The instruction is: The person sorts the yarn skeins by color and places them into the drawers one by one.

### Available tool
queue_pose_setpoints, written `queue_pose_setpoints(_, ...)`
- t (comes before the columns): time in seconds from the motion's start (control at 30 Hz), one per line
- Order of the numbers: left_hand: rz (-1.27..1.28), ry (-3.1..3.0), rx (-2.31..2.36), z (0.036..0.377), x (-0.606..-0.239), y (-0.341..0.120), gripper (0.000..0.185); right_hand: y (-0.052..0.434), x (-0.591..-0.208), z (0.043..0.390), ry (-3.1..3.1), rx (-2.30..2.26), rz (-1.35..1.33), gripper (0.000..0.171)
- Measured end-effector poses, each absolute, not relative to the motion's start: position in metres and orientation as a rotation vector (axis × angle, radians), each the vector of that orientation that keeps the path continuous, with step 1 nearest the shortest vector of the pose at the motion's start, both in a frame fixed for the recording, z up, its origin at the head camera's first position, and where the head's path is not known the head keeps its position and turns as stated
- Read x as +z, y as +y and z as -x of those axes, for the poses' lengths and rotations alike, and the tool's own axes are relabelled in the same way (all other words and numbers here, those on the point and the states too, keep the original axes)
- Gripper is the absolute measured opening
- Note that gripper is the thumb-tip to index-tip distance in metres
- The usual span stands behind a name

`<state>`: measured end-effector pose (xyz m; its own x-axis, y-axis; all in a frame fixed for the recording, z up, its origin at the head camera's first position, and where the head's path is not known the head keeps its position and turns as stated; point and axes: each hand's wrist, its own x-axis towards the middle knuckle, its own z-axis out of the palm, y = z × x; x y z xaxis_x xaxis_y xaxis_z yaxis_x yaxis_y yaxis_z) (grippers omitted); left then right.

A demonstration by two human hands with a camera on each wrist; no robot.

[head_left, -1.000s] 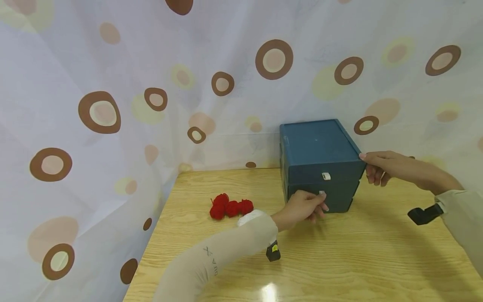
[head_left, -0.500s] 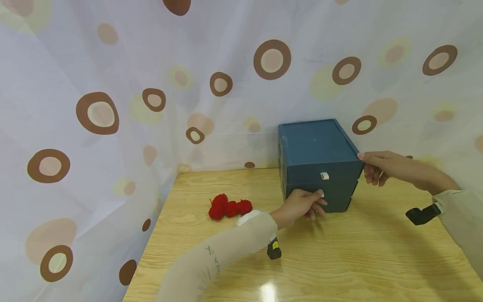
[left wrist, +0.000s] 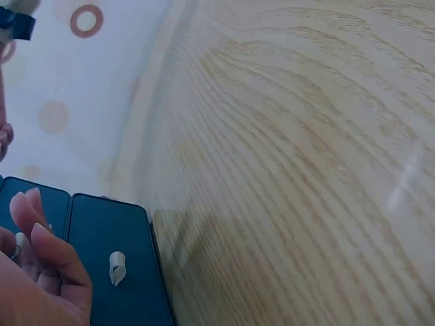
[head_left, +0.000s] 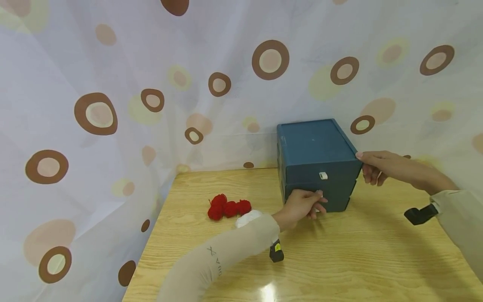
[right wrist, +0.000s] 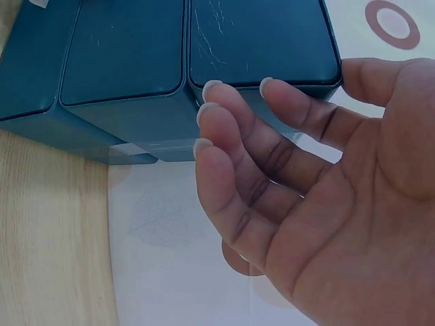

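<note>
Blue drawer box (head_left: 318, 163): left hand (head_left: 302, 205) apparently pinches its lower knob; right hand (head_left: 377, 165) braces the corner, fingers relaxed.

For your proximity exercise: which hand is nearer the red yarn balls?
Left. The left hand is at the blue box's lower drawer, nearer the red yarn balls; the right hand touches the box's far side.

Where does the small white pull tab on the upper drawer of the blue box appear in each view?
Head: white tab, front face of the blue box, right of centre.
Left wrist: bottom left, beside the left hand.
Right wrist: not in view.
Shared landmark: the blue box.
</note>
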<state>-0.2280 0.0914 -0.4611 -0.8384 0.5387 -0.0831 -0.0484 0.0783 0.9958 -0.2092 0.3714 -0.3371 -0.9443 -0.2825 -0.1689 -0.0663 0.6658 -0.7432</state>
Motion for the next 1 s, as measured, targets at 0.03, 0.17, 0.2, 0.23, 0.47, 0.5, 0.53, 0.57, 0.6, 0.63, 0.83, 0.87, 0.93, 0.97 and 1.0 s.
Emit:
queue_pose_setpoints(0.03, -0.474, 1.942, 1.818, 0.227, -0.462, 0.092, 0.034, 0.371, -0.337, 0.209, 2.614, -1.149, 0.279, 0.057)
queue_pose_setpoints(0.17, -0.428, 1.970, 1.852, 0.222, -0.464, 0.093, 0.032, 0.370, -0.338, 0.209, 2.610, -1.151, 0.282, 0.057)
queue_pose_setpoints(0.2, -0.419, 1.969, 1.862, 0.221, -0.464, 0.093, 0.031, 0.369, -0.338, 0.209, 2.611, -1.151, 0.285, 0.057)
queue_pose_setpoints(0.23, -0.410, 1.969, 1.869, 0.221, -0.464, 0.093, 0.030, 0.369, -0.339, 0.209, 2.609, -1.152, 0.287, 0.057)
queue_pose_setpoints(0.47, -0.391, 2.005, 1.854, 0.215, -0.465, 0.092, 0.029, 0.369, -0.340, 0.209, 2.615, -1.150, 0.292, 0.056)
queue_pose_setpoints(0.5, -0.394, 2.018, 1.842, 0.214, -0.465, 0.092, 0.030, 0.370, -0.340, 0.209, 2.617, -1.150, 0.290, 0.056)
queue_pose_setpoints(0.53, -0.398, 2.029, 1.830, 0.213, -0.466, 0.092, 0.030, 0.370, -0.340, 0.209, 2.617, -1.150, 0.284, 0.056)
queue_pose_setpoints(0.57, -0.401, 2.038, 1.821, 0.211, -0.466, 0.092, 0.030, 0.370, -0.340, 0.209, 2.618, -1.151, 0.279, 0.056)
queue_pose_setpoints(0.6, -0.404, 2.047, 1.810, 0.210, -0.466, 0.092, 0.029, 0.370, -0.340, 0.209, 2.618, -1.149, 0.274, 0.056)
queue_pose_setpoints(0.63, -0.410, 2.050, 1.802, 0.208, -0.467, 0.092, 0.029, 0.370, -0.340, 0.209, 2.620, -1.146, 0.269, 0.057)
queue_pose_setpoints(0.83, -0.457, 2.045, 1.774, 0.196, -0.466, 0.089, 0.029, 0.369, -0.340, 0.207, 2.616, -1.142, 0.247, 0.058)
queue_pose_setpoints(0.87, -0.458, 2.045, 1.772, 0.194, -0.466, 0.089, 0.029, 0.369, -0.340, 0.207, 2.616, -1.147, 0.243, 0.058)
queue_pose_setpoints(0.93, -0.454, 2.044, 1.777, 0.189, -0.465, 0.088, 0.030, 0.369, -0.339, 0.208, 2.618, -1.140, 0.242, 0.059)
queue_pose_setpoints(0.97, -0.450, 2.040, 1.783, 0.186, -0.464, 0.088, 0.030, 0.369, -0.339, 0.208, 2.621, -1.138, 0.246, 0.058)
queue_pose_setpoints(1.0, -0.444, 2.038, 1.789, 0.184, -0.464, 0.088, 0.030, 0.368, -0.338, 0.208, 2.625, -1.138, 0.252, 0.058)
